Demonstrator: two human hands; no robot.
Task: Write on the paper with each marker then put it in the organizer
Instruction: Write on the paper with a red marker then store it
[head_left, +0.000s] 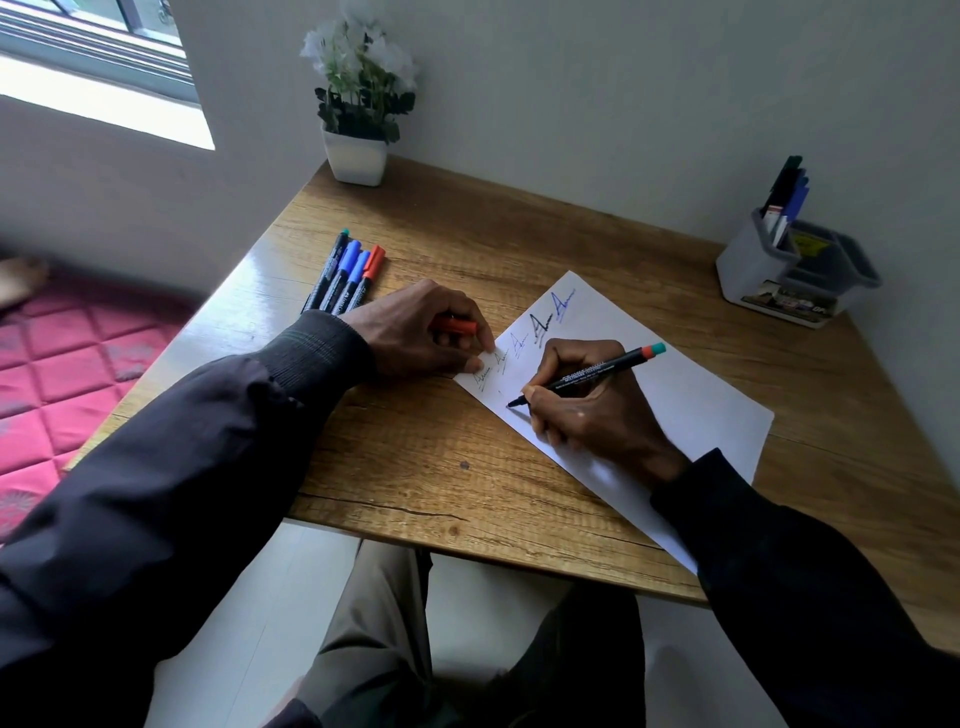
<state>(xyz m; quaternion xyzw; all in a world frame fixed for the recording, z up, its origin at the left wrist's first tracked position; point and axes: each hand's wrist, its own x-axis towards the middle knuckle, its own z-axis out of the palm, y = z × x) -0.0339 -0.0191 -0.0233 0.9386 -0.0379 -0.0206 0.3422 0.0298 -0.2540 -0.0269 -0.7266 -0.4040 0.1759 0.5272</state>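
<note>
Both hands grasp: right hand (587, 410) the marker (597, 371) on paper (691, 410), left hand (410, 327) half-hiding a red cap (456, 326).

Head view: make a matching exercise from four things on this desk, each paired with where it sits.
1. white square flower pot
2. grey plastic organizer
3. red marker cap
4. black marker with teal end

a. in the left hand
b. far right of the wooden table, markers standing in it
c. in the right hand, tip on the white paper
d. far left corner of the table

Pairs: 1-d, 2-b, 3-a, 4-c
</note>
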